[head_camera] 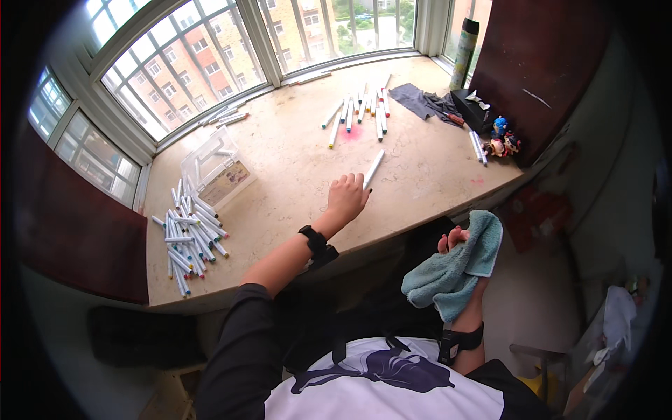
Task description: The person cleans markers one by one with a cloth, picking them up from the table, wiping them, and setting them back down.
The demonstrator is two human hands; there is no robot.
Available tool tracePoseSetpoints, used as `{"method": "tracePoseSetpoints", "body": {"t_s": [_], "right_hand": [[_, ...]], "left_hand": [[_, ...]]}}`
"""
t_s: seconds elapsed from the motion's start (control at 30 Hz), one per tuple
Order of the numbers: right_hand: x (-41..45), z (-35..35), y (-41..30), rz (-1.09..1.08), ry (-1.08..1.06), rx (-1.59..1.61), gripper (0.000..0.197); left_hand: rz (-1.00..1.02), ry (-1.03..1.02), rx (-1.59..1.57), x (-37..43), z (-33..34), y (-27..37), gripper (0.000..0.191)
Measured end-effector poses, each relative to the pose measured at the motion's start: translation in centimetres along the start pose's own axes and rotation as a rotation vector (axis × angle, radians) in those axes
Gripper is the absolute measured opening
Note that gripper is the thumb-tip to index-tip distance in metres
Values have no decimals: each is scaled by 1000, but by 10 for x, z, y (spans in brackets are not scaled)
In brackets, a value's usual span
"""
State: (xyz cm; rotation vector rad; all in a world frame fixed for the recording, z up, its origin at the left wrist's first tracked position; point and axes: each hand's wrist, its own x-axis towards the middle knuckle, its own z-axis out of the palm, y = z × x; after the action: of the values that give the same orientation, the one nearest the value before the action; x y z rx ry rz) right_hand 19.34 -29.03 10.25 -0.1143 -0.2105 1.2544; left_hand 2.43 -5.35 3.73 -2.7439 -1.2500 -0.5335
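Palm down over the stone sill, my left hand [346, 198] has its curled fingers and thumb around the lower end of a white marker pen [375, 167]. A dark tip shows beside the thumb, and the pen's other end points away from me. My right hand [453, 239] is off the sill's front edge, palm up, with a teal terry cloth [446, 275] draped over it and gripped. Only some fingertips show past the cloth. Farther back lies a loose group of white markers [362, 109] with coloured ends, by a pink stain [352, 132].
A heap of white markers [194, 236] lies at the left, beside a clear plastic case [226, 178]. More pens [226, 118] lie along the window. To the right are a grey cloth [420, 101], a black box [471, 111], small figurines [503, 140], two markers [478, 148] and a tall can [465, 52].
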Motion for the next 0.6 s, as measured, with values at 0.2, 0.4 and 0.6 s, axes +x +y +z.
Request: {"method": "tracePoseSetpoints", "body": {"t_s": [0.2,0.4,0.6], "right_hand": [[-11,34,6,-67,81,-17,57],[3,18,7,10,-62,-379,62],[20,60,88,-264,27,-812,39]], "left_hand": [[-137,-198,117,26,63,-14,26],[-17,-60,-537,-17,-77,69,19],[116,-10,-626,-96,-146,103,16]]}}
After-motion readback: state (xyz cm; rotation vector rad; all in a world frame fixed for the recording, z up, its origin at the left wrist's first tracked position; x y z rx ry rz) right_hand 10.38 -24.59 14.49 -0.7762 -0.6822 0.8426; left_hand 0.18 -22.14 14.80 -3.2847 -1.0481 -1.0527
